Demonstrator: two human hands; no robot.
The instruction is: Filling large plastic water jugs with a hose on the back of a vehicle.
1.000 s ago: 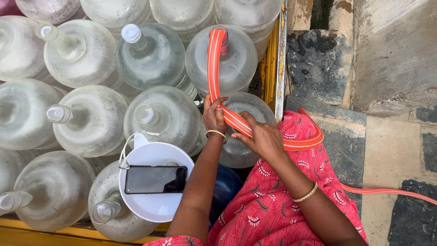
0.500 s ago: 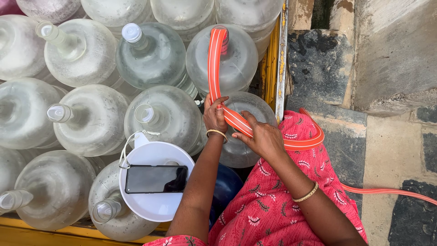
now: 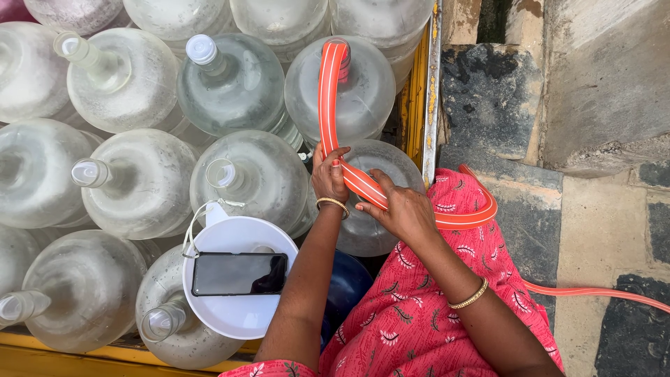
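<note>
Jugs of clear plastic lie crowded left of the orange hose, a white funnel with a black phone resting below them. Left hand pinches the hose where it bends. Right hand is clamped on the hose just right of that, beside the pink cloth.

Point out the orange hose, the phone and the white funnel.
orange hose (image 3: 326, 91), head view, on the flat stretch above the hands.
phone (image 3: 239, 274), head view, middle of its dark screen.
white funnel (image 3: 241, 315), head view, bare white wall below the phone.
</note>
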